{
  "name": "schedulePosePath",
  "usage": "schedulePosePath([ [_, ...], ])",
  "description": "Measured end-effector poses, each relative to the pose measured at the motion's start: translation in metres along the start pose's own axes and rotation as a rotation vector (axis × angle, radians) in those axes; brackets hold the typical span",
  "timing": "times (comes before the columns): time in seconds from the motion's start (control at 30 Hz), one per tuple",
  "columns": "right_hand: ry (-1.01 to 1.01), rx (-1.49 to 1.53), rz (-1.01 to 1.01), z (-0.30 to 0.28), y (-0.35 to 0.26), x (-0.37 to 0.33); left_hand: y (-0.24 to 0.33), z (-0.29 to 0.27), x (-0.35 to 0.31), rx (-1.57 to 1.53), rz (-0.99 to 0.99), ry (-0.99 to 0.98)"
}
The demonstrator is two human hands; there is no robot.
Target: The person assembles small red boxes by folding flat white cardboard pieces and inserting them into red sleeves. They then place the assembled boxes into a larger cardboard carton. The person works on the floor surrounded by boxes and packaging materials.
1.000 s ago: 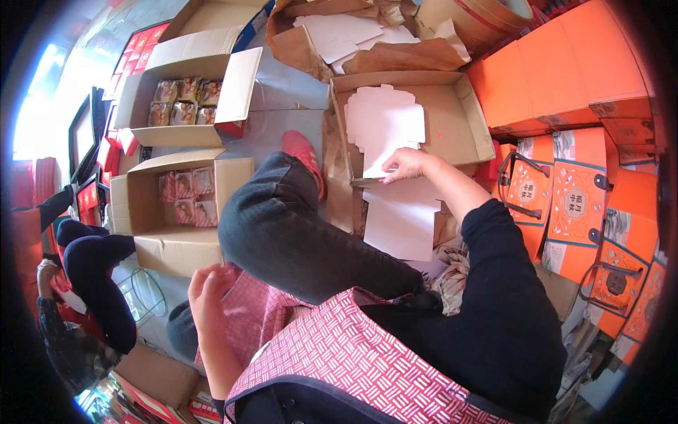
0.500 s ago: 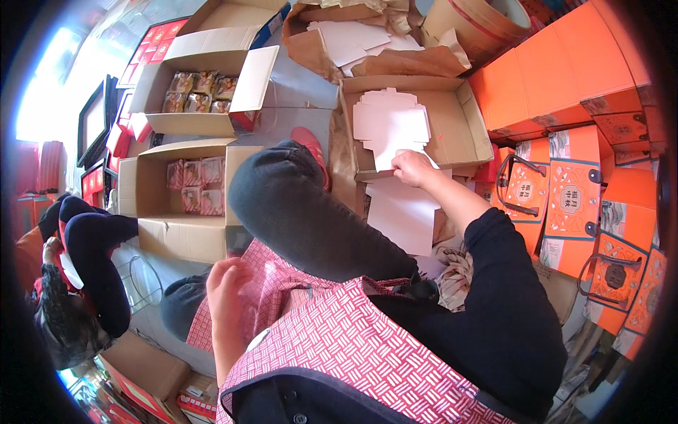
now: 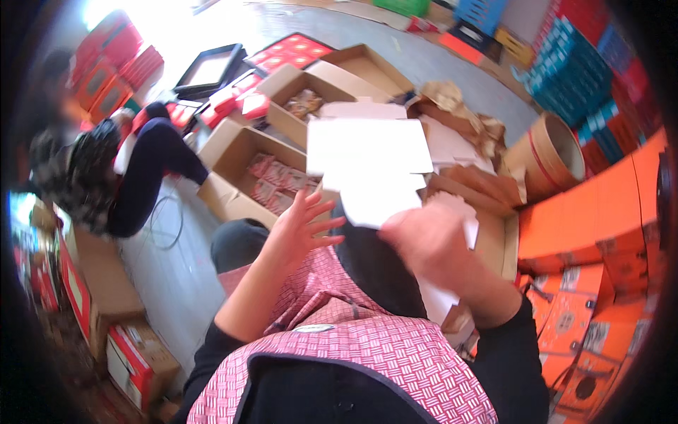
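A flat white die-cut box blank (image 3: 369,147) is up in front of my knees, its outline blurred at the lower end. Closed on its lower edge is my right hand (image 3: 429,240), smeared a little by motion. My left hand (image 3: 300,227) is raised beside the blank with fingers spread, apart from it and holding nothing. Behind my right hand sits an open carton (image 3: 498,230) with more white blanks (image 3: 460,212) in it. A checked red apron (image 3: 353,353) covers my lap.
To the left, open cartons (image 3: 236,152) hold wrapped packets (image 3: 272,185). Another person (image 3: 152,169) sits at far left. Orange gift boxes (image 3: 575,226) are stacked along the right, near a round drum (image 3: 547,152). Crumpled brown paper (image 3: 452,106) lies behind the blank.
My right hand has lifted a white blank out of the carton and carried it left. My left hand has risen and spread its fingers. The view has swung to the left and farther ahead.
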State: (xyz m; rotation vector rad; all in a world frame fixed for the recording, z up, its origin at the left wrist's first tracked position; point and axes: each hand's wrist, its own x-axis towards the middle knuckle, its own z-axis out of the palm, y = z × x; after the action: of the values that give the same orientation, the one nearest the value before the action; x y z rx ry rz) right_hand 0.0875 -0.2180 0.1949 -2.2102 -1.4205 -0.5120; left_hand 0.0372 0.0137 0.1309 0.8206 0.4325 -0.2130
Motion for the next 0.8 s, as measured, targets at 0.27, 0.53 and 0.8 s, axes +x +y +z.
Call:
schedulePosePath([
  [0.27, -0.288, 0.256, -0.182, 0.009, -0.071, 0.024, 0.004, -0.046, 0.009, 0.128, 0.328, -0.037],
  [0.53, -0.301, 0.284, 0.460, 0.048, 0.095, 0.061, -0.034, -0.049, -0.017, 0.307, 0.092, -0.274],
  [0.8, -0.457, 0.509, 0.555, 0.087, 0.098, 0.022, -0.036, -0.082, -0.077, 0.643, 0.630, -0.277],
])
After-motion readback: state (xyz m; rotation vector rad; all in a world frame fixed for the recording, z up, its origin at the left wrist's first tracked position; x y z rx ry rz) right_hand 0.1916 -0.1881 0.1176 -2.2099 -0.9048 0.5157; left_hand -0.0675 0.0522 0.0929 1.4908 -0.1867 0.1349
